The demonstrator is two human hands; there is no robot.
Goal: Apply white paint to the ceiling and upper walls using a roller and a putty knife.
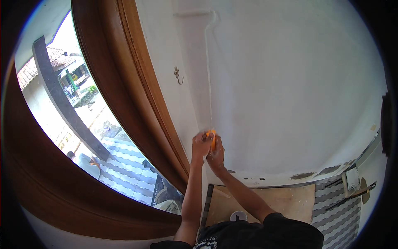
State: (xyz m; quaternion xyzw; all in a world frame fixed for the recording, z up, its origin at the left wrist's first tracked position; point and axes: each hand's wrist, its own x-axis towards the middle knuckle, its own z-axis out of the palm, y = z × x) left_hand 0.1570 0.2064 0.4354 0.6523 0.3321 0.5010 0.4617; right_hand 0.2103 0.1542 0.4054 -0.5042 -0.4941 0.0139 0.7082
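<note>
A white wall (290, 83) meets a brown wooden window frame (137, 103). Both hands, left hand (201, 145) and right hand (216, 152), press together, clamped on a small orange tool (212, 137) against the wall's corner.

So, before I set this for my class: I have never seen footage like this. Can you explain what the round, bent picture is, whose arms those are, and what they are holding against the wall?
This is one picture from a wide fisheye camera worn on a person's head, looking down and forward at their own hands. That lens bends straight edges, so the brown wooden window frame looks curved. There is no machine: the two bare forearms coming up from the lower edge belong to the wearer. The left hand and right hand meet at the white plastered wall, together gripping a small orange tool; exactly what kind is too small to tell. A thin vertical line runs up the wall above it. Below lie a pale wooden board on a grey-and-white striped tiled floor and a small round white cup.
</note>
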